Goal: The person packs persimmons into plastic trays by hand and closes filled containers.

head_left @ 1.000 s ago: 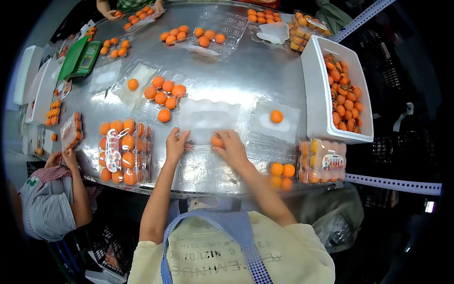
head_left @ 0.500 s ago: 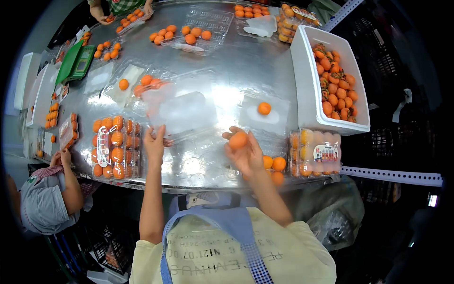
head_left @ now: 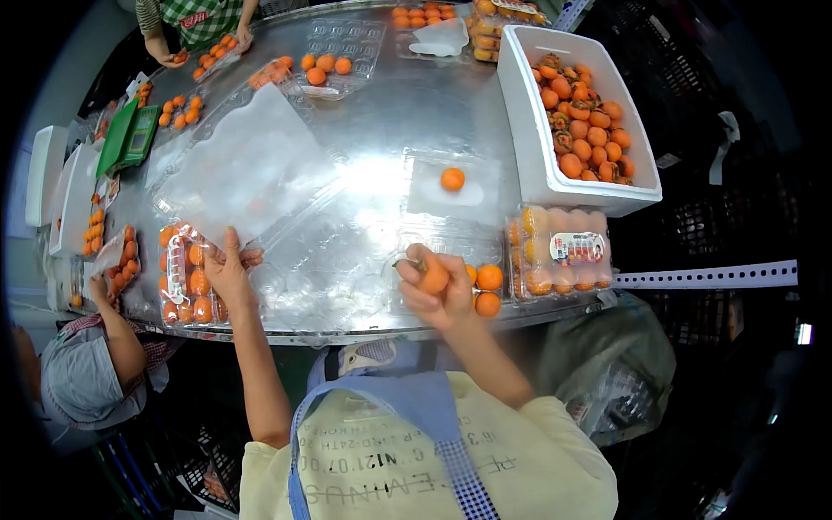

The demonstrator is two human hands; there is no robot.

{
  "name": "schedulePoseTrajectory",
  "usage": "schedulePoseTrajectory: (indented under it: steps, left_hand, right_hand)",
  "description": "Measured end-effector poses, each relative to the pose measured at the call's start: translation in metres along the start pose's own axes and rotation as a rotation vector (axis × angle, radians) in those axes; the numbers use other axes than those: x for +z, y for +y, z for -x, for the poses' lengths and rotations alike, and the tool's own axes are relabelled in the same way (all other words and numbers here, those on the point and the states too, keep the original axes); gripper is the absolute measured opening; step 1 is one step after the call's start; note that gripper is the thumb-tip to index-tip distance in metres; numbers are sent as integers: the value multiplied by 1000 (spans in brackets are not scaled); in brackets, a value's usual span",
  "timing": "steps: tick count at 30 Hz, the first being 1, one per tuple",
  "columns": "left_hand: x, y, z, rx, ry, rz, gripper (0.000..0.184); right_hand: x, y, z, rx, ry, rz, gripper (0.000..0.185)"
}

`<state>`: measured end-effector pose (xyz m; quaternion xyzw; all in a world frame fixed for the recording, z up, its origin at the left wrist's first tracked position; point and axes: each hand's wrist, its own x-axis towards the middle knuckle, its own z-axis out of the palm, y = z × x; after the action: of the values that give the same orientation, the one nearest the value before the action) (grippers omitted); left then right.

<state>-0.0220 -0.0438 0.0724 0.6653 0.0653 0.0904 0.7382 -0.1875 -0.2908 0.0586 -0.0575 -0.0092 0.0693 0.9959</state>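
My right hand (head_left: 439,290) is closed around an orange persimmon (head_left: 432,271) above the near part of the steel table. Under and beside it, several persimmons (head_left: 489,277) sit in the clear plastic tray (head_left: 347,277). My left hand (head_left: 230,273) grips the near edge of a clear plastic lid (head_left: 316,192) with a whitish translucent sheet (head_left: 251,165) in it, tilted up to the left. Just left of that hand stands a filled, labelled persimmon pack (head_left: 184,282), partly covered by the lid. One persimmon (head_left: 452,179) lies on another sheet farther out.
A white foam box (head_left: 511,121) of persimmons stands at the right, with a closed pack (head_left: 559,251) before it. Part-filled trays (head_left: 347,52) and a green scale (head_left: 127,139) are farther off. Co-workers' hands (head_left: 245,36) work at the far and left edges.
My left hand has moved left, carrying the clear lid and its sheet up and over toward the filled pack. My right hand still holds the persimmon, now turned. The view has shifted slightly.
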Motion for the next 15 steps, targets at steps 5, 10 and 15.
schedulePoseTrajectory:
  steps: [5, 10, 15]
  left_hand:
    - [8, 5, 9, 17, -23, 72, 29]
    - [15, 12, 15, -1, 49, 111, 29]
    - [30, 15, 20, 0, 60, 199, 28]
  right_hand:
    - [-3, -2, 21, -93, -54, 101, 30]
    - [-22, -17, 53, -46, -52, 442, 27]
    - [-9, -16, 65, 11, 287, 753, 22]
